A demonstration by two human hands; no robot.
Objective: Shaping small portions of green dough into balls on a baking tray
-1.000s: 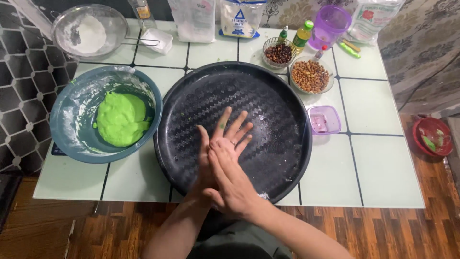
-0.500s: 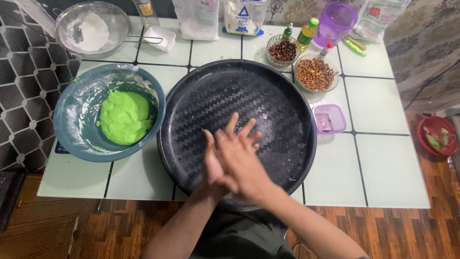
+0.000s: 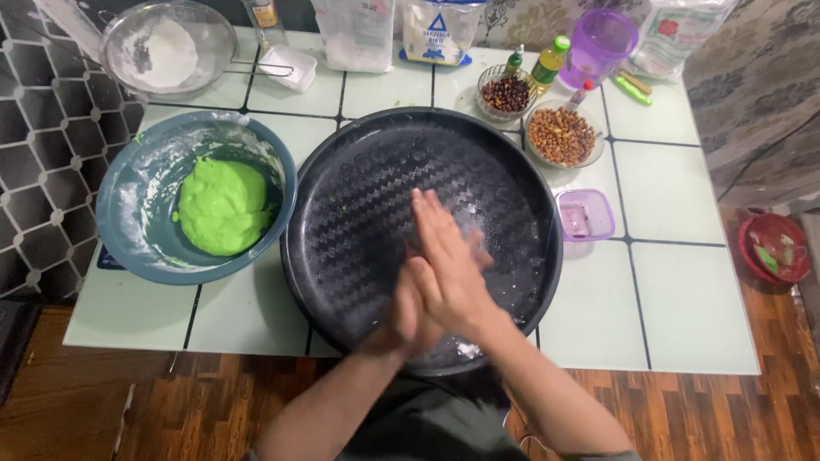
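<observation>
Both hands, left hand (image 3: 408,312) and right hand (image 3: 448,265), pressing flat palm to palm, fingers outstretched, grasping nothing, hovering over black round tray (image 3: 359,213), beside green dough (image 3: 224,207).

This is a home kitchen, shown by the tiled worktop (image 3: 666,196) (set on a wood-plank floor (image 3: 683,410)) carrying a large black tray (image 3: 359,213), with green dough (image 3: 224,207) left of it and a flour sieve (image 3: 166,51), bags and nuts (image 3: 562,137) behind it.
</observation>
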